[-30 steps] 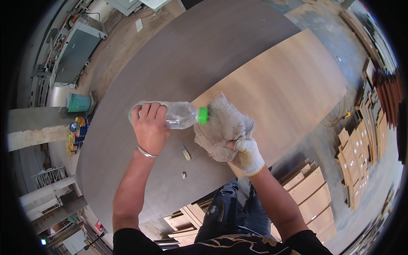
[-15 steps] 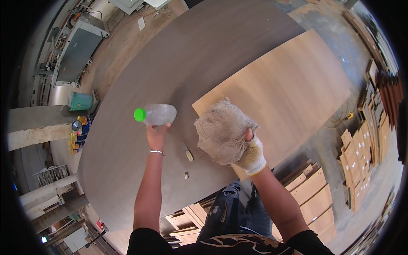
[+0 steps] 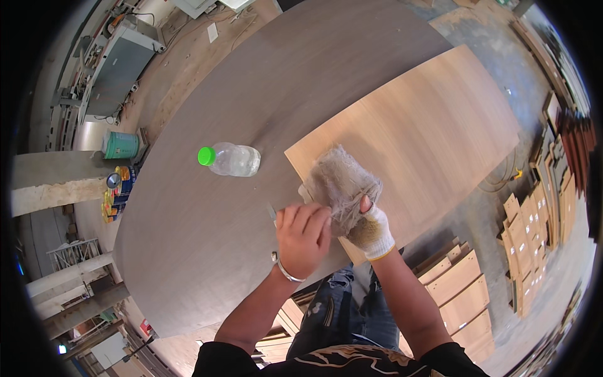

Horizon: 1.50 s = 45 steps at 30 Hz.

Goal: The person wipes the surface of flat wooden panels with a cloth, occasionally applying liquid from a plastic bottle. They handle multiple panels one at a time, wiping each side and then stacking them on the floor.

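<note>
My right hand (image 3: 373, 231), in a white glove with a tan palm and the thumb tip bare, grips a greyish-brown rag (image 3: 345, 182) over the near left corner of a wood-grain panel (image 3: 414, 138). The rag is partly folded. My bare left hand (image 3: 303, 242), a bracelet at its wrist, is closed at the rag's near left edge, its fingertips against the cloth. Left of the panel, a clear plastic bottle (image 3: 235, 160) with a green cap and clear liquid inside stands on the dark tabletop (image 3: 201, 251). A thin blade (image 3: 271, 212) shows partly behind my left hand.
Cut wooden boards (image 3: 458, 289) are stacked at the near right, with more stacks (image 3: 531, 245) beyond. A teal bucket (image 3: 120, 145) and several cans (image 3: 119, 195) stand left of the table. A grey machine (image 3: 119, 66) is at the far left.
My left hand has let go of the bottle, which stays on the tabletop, and moved right to the rag. The rag, spread wider before, is now partly folded.
</note>
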Each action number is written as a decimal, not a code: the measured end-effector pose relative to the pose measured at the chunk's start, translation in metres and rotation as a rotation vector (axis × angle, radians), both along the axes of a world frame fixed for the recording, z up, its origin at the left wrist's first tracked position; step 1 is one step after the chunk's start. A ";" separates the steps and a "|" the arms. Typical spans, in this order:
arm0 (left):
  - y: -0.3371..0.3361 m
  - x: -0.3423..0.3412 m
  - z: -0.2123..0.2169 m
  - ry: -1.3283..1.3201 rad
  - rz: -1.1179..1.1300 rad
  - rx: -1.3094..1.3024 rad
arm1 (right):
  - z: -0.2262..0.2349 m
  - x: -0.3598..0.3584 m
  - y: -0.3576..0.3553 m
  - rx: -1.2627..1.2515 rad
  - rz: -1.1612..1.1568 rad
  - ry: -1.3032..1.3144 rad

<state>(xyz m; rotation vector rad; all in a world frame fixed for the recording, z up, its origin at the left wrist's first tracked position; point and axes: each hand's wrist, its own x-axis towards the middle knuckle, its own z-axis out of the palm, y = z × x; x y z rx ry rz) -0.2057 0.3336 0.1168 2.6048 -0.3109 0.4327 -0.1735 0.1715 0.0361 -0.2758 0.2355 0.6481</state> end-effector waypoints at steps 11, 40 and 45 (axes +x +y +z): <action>-0.018 -0.030 0.009 0.153 -0.092 -0.037 | 0.002 -0.010 -0.008 -0.119 0.012 0.121; 0.101 0.118 0.002 -0.046 -0.143 0.600 | 0.003 0.017 -0.012 -0.165 -0.071 0.070; 0.082 0.125 0.041 -0.121 -0.171 0.733 | 0.021 0.021 -0.003 -0.064 -0.028 0.030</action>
